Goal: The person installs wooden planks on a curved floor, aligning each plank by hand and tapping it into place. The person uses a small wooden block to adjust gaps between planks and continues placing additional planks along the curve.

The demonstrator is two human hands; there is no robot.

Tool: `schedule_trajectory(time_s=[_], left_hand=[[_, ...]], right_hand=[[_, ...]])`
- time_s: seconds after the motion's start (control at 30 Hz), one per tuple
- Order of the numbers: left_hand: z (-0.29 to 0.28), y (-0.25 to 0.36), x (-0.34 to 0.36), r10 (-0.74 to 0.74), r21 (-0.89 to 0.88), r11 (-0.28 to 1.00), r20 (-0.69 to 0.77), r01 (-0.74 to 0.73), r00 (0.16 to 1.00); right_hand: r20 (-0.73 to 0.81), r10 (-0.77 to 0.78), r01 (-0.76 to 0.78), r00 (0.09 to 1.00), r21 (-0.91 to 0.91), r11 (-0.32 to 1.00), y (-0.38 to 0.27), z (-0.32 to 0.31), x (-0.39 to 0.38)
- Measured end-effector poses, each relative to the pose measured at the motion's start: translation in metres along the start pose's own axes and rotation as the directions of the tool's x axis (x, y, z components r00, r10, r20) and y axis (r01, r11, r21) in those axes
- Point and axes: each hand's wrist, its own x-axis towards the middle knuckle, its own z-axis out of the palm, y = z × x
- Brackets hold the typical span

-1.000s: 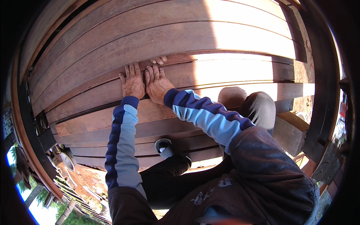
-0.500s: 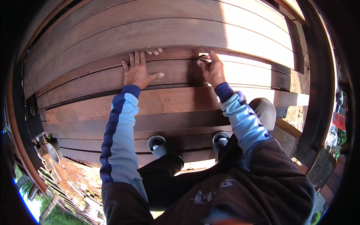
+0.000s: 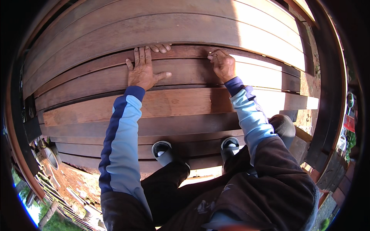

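Observation:
My left hand (image 3: 142, 77) lies flat with its fingers and thumb spread across two brown planks. Its fingertips reach a narrow reddish plank (image 3: 181, 52). Right beside those fingertips, another person's fingers (image 3: 160, 47) show at the edge of a wide plank (image 3: 185, 31), the rest of that hand hidden. Over the right part of the narrow plank, my right hand (image 3: 224, 66) is closed, thumb and fingers pressed together. Whatever sits between them is too small to name. A thin dark gap runs along the wide plank's edge.
A lighter loose-looking board (image 3: 165, 103) crosses nearer to me. My feet in dark sandals (image 3: 162, 148) rest on lower planks. A dark beam (image 3: 327, 88) stands at the right, and earth with debris (image 3: 73, 175) shows at the lower left.
My right hand has shifted slightly right and turned, its fingers curling in more. The dark gap beside the narrow plank looks wider. My left hand stays nearly in place.

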Motion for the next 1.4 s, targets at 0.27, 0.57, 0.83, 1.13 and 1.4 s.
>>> schedule_trajectory(time_s=[0.27, 0.57, 0.83, 1.13, 1.4], left_hand=[[0.01, -0.011, -0.008, 0.088, -0.069, 0.992, -0.196, -0.104, 0.977], [0.0, -0.184, -0.07, -0.242, -0.133, 0.969, -0.362, 0.207, 0.9], [0.023, -0.207, -0.073, -0.373, -0.24, 0.923, -0.373, 0.3, 0.849], [0.008, -0.201, -0.074, -0.369, -0.244, 0.92, -0.272, 0.307, 0.889], [0.012, -0.217, -0.083, -0.293, -0.619, 0.78, -0.229, 0.094, 0.928]], right_hand=[[0.125, 0.005, -0.017, 0.992, 0.096, 0.995, -0.066, -0.058, -0.011], [0.239, 0.187, -0.294, 0.953, 0.567, 0.769, -0.11, 0.032, -0.017], [0.336, 0.105, -0.288, 0.936, 0.561, 0.776, -0.203, 0.152, 0.019], [0.42, 0.114, -0.294, 0.9, 0.392, 0.872, -0.267, 0.219, 0.068], [0.377, 0.202, -0.287, 0.904, 0.184, 0.94, -0.295, 0.309, 0.102]])
